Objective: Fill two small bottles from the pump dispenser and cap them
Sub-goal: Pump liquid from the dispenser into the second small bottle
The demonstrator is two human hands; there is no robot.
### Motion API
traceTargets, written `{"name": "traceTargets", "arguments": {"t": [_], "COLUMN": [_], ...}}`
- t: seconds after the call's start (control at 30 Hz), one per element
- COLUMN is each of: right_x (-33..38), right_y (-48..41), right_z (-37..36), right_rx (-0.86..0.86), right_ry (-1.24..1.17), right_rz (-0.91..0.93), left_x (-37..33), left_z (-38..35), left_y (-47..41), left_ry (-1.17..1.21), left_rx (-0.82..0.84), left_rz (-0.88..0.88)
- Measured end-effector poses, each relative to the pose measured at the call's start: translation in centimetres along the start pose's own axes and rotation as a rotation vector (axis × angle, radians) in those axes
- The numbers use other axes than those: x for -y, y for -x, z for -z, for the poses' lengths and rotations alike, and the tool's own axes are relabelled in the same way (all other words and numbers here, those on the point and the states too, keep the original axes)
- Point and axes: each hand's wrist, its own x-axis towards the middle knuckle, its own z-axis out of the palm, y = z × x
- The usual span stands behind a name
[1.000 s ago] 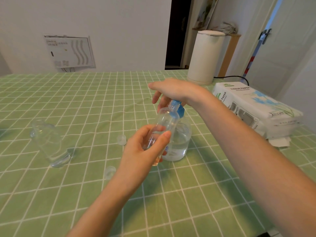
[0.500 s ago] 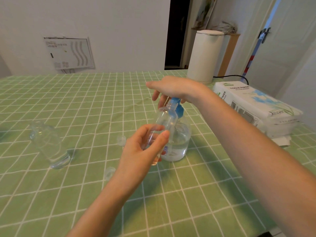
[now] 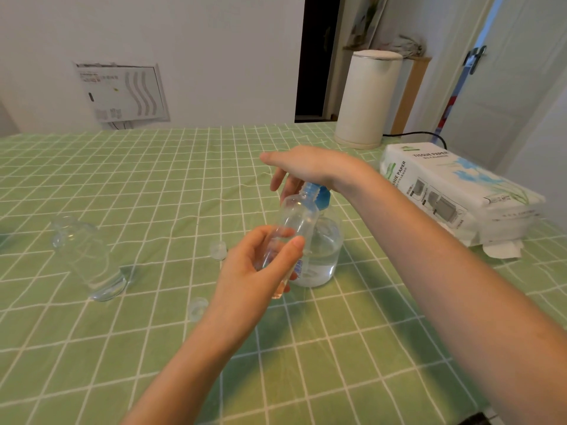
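Note:
My left hand grips a small clear bottle and holds it tilted, its open neck up against the blue pump head of the clear pump dispenser. The dispenser stands mid-table, about a third full of clear liquid. My right hand lies palm down on the pump head, fingers spread past it. A second small clear bottle stands uncapped at the left. Two clear caps lie on the cloth: one left of my left hand, another nearer to me.
The table wears a green checked cloth. A pack of tissue paper lies at the right, with a white cylindrical appliance and its black cord behind it. A wall and a doorway are beyond the far edge.
The right hand and pump head have risen slightly. The left hand keeps the small bottle at the spout with hardly any shift.

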Motion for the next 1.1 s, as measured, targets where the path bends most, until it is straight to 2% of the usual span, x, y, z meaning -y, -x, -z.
{"name": "traceTargets", "arguments": {"t": [0.5, 0.83, 1.1], "right_x": [1.1, 1.3, 1.2], "right_y": [0.1, 0.1, 0.1], "right_z": [1.5, 1.9, 1.5], "right_rx": [-0.073, -0.152, -0.128], "right_ry": [0.097, 0.069, 0.108], "right_rz": [0.058, 0.028, -0.024], "left_x": [-0.4, -0.5, -0.6], "left_z": [0.0, 0.1, 0.0], "left_y": [-0.2, -0.1, -0.2], "left_ry": [0.01, 0.008, 0.01], "left_rx": [0.0, 0.013, 0.005], "left_rz": [-0.019, -0.025, -0.018]}}
